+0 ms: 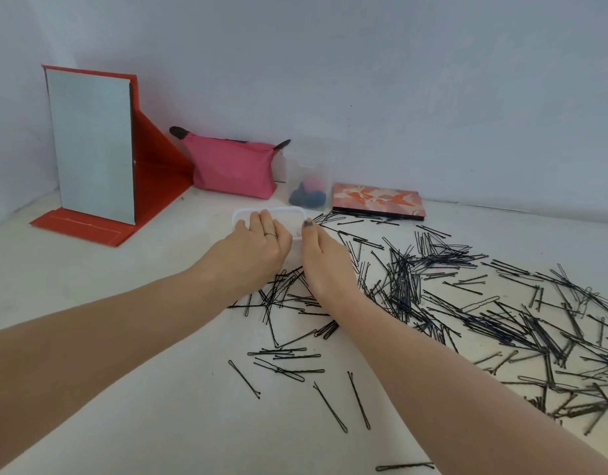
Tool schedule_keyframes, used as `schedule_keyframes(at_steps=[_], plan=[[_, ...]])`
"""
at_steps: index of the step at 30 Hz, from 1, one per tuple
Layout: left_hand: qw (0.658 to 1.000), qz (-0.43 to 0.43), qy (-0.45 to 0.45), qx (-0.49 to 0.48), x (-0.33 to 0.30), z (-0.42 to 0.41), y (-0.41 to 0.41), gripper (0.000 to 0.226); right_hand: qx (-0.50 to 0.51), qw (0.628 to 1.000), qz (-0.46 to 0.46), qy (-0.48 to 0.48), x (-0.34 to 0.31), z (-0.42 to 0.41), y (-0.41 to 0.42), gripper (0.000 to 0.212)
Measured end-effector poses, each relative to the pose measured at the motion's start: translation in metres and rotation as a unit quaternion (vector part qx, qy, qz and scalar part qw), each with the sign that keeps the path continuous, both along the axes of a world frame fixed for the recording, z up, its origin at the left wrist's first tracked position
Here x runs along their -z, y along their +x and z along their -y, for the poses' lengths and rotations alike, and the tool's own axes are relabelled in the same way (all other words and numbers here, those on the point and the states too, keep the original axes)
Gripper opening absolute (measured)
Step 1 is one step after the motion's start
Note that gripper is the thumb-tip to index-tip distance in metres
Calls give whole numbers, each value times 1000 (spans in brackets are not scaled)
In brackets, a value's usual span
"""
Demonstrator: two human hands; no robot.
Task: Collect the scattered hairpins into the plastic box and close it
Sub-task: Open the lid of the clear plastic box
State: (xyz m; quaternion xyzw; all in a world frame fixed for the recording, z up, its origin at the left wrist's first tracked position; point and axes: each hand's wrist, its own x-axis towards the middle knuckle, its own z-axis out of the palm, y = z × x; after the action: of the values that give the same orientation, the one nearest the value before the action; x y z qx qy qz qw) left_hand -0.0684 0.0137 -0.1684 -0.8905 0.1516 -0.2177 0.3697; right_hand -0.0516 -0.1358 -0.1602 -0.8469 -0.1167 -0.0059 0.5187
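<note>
A small clear plastic box [282, 211] sits on the white table just beyond my hands. My left hand [254, 248] lies over its left part with fingers on the rim. My right hand [325, 262] grips its right side, thumb up at the edge. Most of the box is hidden behind both hands, so I cannot tell whether it is open or shut. Many black hairpins [432, 289] lie scattered across the table to the right and in front, with a dense heap right of my right hand and several loose ones [289, 368] near the middle.
A red folding mirror [93, 152] stands at the back left. Beside it are a pink pouch [234, 169], a clear container [309, 176] with dark and pink items, and a flat patterned case [378, 200]. A pale wall runs behind the table.
</note>
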Motion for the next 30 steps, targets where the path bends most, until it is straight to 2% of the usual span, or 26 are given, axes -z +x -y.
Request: schedule_keyframes(at_steps=[3,5,8,11,13,15,20,26,30], plan=[[999,-1,-21,40,-3,-11,-1,45,5,1000,-7,5,0,0,0,44],[994,-30,-76,75,-8,-19,-5,43,2,1000,-8,7,0,0,0,45],[979,-16,-179,98,-18,-33,-10,46,3,1000,-9,-1,0,1,-1,48],[936,-21,-332,114,-16,-41,-15,49,2,1000,-12,-9,-1,3,-1,53],[891,-24,-438,117,-12,-42,-16,41,3,1000,-13,-14,-2,3,-1,52],[856,-10,-501,131,-9,-39,-15,28,1,1000,-13,-12,0,2,0,47],[839,36,-519,158,5,-30,-12,20,-10,1000,-10,-5,3,1,2,44],[794,9,-590,150,-1,-19,-10,22,4,1000,-22,9,3,-1,2,51],[811,1,-568,143,-2,-21,-11,25,2,1000,-20,17,2,0,1,49]])
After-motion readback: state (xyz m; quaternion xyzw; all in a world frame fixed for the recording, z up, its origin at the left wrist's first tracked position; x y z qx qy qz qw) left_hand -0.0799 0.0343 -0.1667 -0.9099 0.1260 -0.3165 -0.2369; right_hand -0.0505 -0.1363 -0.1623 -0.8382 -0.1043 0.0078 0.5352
